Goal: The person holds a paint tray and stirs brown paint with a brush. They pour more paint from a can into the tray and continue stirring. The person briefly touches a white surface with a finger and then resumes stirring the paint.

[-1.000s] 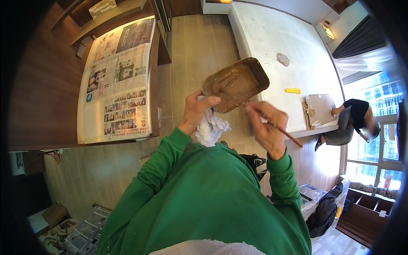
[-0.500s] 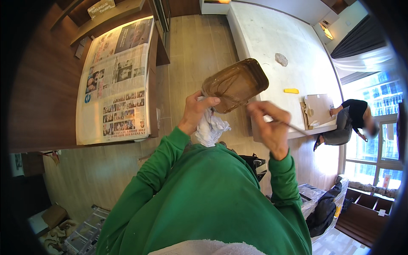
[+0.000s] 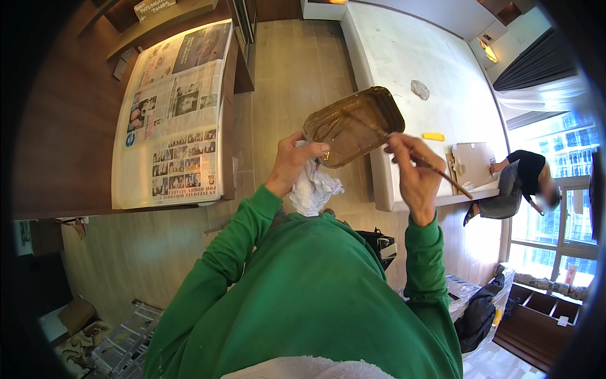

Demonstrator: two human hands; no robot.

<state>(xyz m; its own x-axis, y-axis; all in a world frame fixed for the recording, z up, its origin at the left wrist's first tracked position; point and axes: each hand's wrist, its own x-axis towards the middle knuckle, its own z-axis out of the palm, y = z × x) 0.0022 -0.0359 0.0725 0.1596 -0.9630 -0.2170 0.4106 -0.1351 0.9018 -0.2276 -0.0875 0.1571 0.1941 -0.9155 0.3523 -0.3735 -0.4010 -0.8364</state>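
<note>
My left hand is closed round the near left rim of a clear rectangular plastic tub stained with brown liquid, its thumb over the edge. A crumpled white cloth hangs beneath the tub, bunched under that same hand. Between the fingers of my right hand is a thin paintbrush with a long brown handle. Its front end reaches over the far right rim into the tub, where the brown colour makes the tip hard to see. The tub is held up tilted in front of my body.
Newspaper covers a surface on the left. On the right stands a white platform bearing a crumpled clear lump, a yellow tool and cardboard. Another person sits at its right end. A dark bag lies lower right.
My right hand has moved slightly right, and the paintbrush now shows sharply with its front end in the tub. My left hand, tub and cloth have barely shifted.
</note>
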